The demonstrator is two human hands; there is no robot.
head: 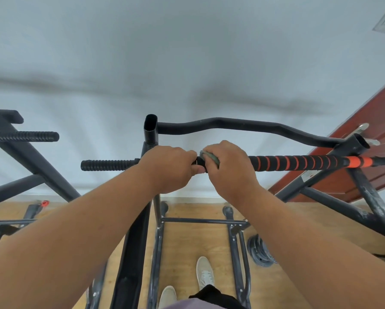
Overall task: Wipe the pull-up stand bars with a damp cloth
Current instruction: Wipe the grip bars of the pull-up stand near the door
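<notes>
- Gripping the pull-up bar [298, 162] from above, a person works at head height on a black steel stand, with both hands close together near the bar's left end.
- Far left: a second frame [19, 152] with a ribbed black grip [26, 136] stands apart from the work, against the pale wall [187, 52].
- A short ribbed grip [106, 165] juts left from the open-topped upright post [151, 130], just beside the left hand.
- The left hand [169, 168] is curled over the bar with the thumb underneath, apparently to steady the stand while the other hand rubs.
- The right hand [229, 166] is wrapped round the bar with the grey-green cloth [210, 156] bunched under the fingers, so the cloth is pressed against the bar right beside the left hand.
- To the right, the black-and-orange foam wrap runs uncovered to the right-hand post [359, 141]; judged from this, most of the bar is still to be wiped.
- A curved black rear bar [243, 124] lies behind and above the hands.
- The left hand and upright post would block a stroke leftwards; rightwards the way looks open.
- Below: wood floor [187, 241], lower crossbars [205, 220], weight plates [260, 250], two pale shoes [206, 275]; a red-brown door [365, 134] at right.
</notes>
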